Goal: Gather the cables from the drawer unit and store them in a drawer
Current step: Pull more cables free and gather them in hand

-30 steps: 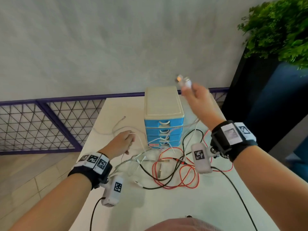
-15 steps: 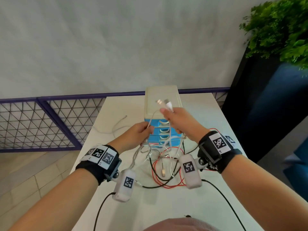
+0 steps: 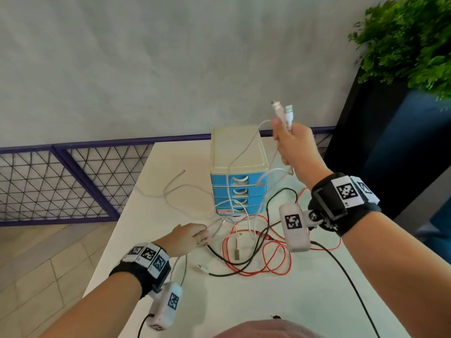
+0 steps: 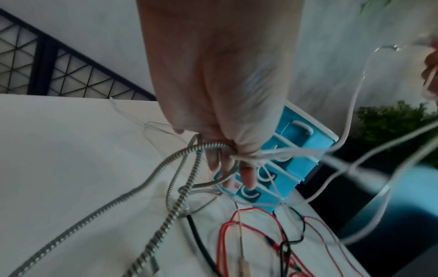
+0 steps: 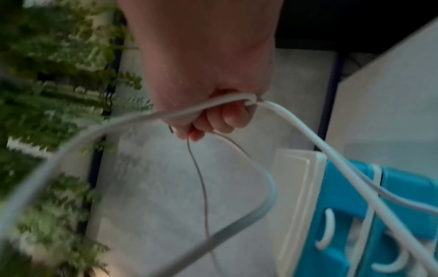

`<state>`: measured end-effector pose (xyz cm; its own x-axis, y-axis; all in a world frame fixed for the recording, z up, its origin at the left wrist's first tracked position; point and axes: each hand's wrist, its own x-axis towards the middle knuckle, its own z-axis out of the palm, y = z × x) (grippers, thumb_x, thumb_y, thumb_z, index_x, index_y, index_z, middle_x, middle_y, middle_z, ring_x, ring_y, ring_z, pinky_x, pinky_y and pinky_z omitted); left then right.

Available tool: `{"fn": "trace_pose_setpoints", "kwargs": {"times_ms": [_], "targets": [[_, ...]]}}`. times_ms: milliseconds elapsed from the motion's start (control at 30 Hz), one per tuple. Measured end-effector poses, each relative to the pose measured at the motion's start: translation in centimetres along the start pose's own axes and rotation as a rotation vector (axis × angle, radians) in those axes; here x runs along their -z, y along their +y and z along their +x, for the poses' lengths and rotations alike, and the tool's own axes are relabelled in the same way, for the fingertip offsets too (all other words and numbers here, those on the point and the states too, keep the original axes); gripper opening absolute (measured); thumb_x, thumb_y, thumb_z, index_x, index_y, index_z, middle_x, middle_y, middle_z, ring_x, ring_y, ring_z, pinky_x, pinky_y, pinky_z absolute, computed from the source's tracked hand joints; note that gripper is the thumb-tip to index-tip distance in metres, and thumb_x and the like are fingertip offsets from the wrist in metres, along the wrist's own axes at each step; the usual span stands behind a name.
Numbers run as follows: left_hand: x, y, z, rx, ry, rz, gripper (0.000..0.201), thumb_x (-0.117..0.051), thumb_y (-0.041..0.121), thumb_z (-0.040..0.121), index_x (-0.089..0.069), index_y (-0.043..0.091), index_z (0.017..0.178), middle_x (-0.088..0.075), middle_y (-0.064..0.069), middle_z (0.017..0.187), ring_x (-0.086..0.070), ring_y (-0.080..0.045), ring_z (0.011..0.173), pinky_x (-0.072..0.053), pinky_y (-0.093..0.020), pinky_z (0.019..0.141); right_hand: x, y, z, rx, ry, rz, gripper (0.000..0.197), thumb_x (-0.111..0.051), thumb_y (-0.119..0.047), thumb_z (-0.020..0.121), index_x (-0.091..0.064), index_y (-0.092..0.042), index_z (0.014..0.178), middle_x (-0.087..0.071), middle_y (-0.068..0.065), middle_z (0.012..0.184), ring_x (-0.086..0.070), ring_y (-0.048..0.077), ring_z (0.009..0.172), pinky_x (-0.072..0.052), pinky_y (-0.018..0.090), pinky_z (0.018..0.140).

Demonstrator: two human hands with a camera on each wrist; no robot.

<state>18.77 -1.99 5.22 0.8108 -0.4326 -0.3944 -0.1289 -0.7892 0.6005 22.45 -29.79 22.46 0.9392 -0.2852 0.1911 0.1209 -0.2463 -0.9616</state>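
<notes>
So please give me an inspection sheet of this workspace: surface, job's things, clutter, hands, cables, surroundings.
Surface: white table, cables spread in front of the unit.
Job's things: drawer unit, cream top, blue drawers, all appear closed.
Clutter: nothing seen.
Hands: left hand grips a cable bundle at the table; right hand holds white cables raised, plugs upward.
Cables: red cable and black cable loose; a white cable lies left.
Surroundings: grey wall, purple mesh fence, green plant.
</notes>
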Motion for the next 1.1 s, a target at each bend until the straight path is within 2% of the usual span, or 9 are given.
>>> {"fn": "trace_pose_setpoints", "kwargs": {"times_ms": [67, 167, 300, 500, 567, 633, 767, 967, 1100], "targets": [[0.5, 0.3, 0.6, 0.024, 0.157, 0.19, 0.027, -0.045, 0.033, 0.097, -0.068, 0.021, 0.086, -0.058, 0.012, 0.095, -0.05, 0.004, 0.092, -0.02, -0.036, 0.094, 0.1, 0.1, -0.6, 0.032, -0.111, -0.211, 0.039, -0.051, -0.038, 0.096, -0.054, -0.012, 0.067, -0.038, -0.001, 0.052, -0.032, 0.003, 0.03, -0.028, 0.013, 0.036], [2.7, 1.3, 0.8, -0.004, 0.411, 0.219, 0.021, -0.054, 0.029, 0.092, -0.072, 0.02, 0.085, -0.055, 0.005, 0.085, -0.052, -0.01, 0.08, -0.036, -0.031, 0.078, 0.0, 0.9, -1.2, 0.077, -0.132, -0.329, 0.04, -0.049, -0.037, 0.097, -0.05, -0.014, 0.065, -0.039, -0.004, 0.053, -0.036, 0.004, 0.039, -0.027, 0.013, 0.039], [3.9, 1.2, 0.4, 0.023, 0.385, -0.05, 0.026, -0.048, 0.019, 0.096, -0.059, 0.001, 0.082, -0.056, 0.0, 0.064, -0.047, -0.005, 0.048, -0.038, -0.019, 0.051, 0.9, 1.3, -0.8, 0.087, 0.049, -0.177, 0.04, -0.049, -0.035, 0.098, -0.045, -0.016, 0.063, -0.036, -0.004, 0.053, -0.035, 0.0, 0.035, -0.025, 0.01, 0.037], [5.1, 0.2, -0.1, -0.012, 0.487, -0.525, 0.021, -0.052, 0.015, 0.095, -0.071, 0.016, 0.087, -0.066, -0.009, 0.085, -0.048, -0.011, 0.047, -0.044, -0.019, 0.049, 1.8, 2.5, -0.7, 0.124, 0.038, -0.265, 0.038, -0.05, -0.036, 0.097, -0.049, -0.012, 0.068, -0.039, -0.004, 0.055, -0.038, 0.0, 0.038, -0.028, 0.011, 0.039], [5.7, 0.5, -0.2, -0.045, 0.51, -0.437, 0.018, -0.06, 0.02, 0.091, -0.075, 0.025, 0.08, -0.068, -0.009, 0.082, -0.048, -0.01, 0.049, -0.041, -0.017, 0.049, 1.3, 3.0, -1.0, 0.102, -0.007, -0.314, 0.038, -0.049, -0.038, 0.097, -0.053, -0.008, 0.073, -0.039, -0.005, 0.055, -0.036, 0.003, 0.043, -0.028, 0.012, 0.041], [6.3, 1.5, -0.6, -0.048, 0.457, -0.204, 0.012, -0.063, 0.029, 0.089, -0.074, 0.031, 0.087, -0.065, 0.003, 0.075, -0.049, -0.002, 0.052, -0.04, -0.017, 0.053, 0.7, 3.5, -1.2, 0.081, -0.053, -0.312, 0.041, -0.05, -0.041, 0.096, -0.056, -0.004, 0.078, -0.041, -0.004, 0.056, -0.037, 0.012, 0.049, -0.033, 0.023, 0.05], [6.8, 4.2, -1.2, -0.091, 0.344, 0.374, 0.018, -0.053, 0.046, 0.091, -0.07, 0.039, 0.095, -0.054, 0.018, 0.073, -0.047, 0.008, 0.069, -0.035, -0.022, 0.063, -0.5, 3.4, -1.6, 0.076, -0.147, -0.33, 0.039, -0.051, -0.042, 0.095, -0.049, -0.014, 0.069, -0.04, -0.003, 0.056, -0.036, 0.014, 0.05, -0.03, 0.028, 0.051], [7.0, 5.7, -1.0, 0.006, 0.328, 0.447, 0.016, -0.056, 0.042, 0.085, -0.071, 0.035, 0.088, -0.059, 0.016, 0.067, -0.053, -0.004, 0.069, -0.04, -0.022, 0.063, -0.9, 2.9, -1.9, 0.115, -0.187, -0.409, 0.041, -0.05, -0.041, 0.096, -0.041, -0.02, 0.063, -0.037, -0.004, 0.056, -0.032, 0.012, 0.05, -0.027, 0.026, 0.048], [8.9, 4.6, -0.9, 0.135, 0.465, 0.474, 0.018, -0.054, 0.033, 0.086, -0.072, 0.03, 0.089, -0.07, 0.01, 0.089, -0.064, -0.018, 0.08, -0.053, -0.031, 0.074, -0.4, 3.4, -1.7, 0.108, -0.206, -0.42, 0.037, -0.049, -0.041, 0.096, -0.058, -0.015, 0.071, -0.042, -0.004, 0.056, -0.036, 0.011, 0.048, -0.03, 0.019, 0.045]]}}
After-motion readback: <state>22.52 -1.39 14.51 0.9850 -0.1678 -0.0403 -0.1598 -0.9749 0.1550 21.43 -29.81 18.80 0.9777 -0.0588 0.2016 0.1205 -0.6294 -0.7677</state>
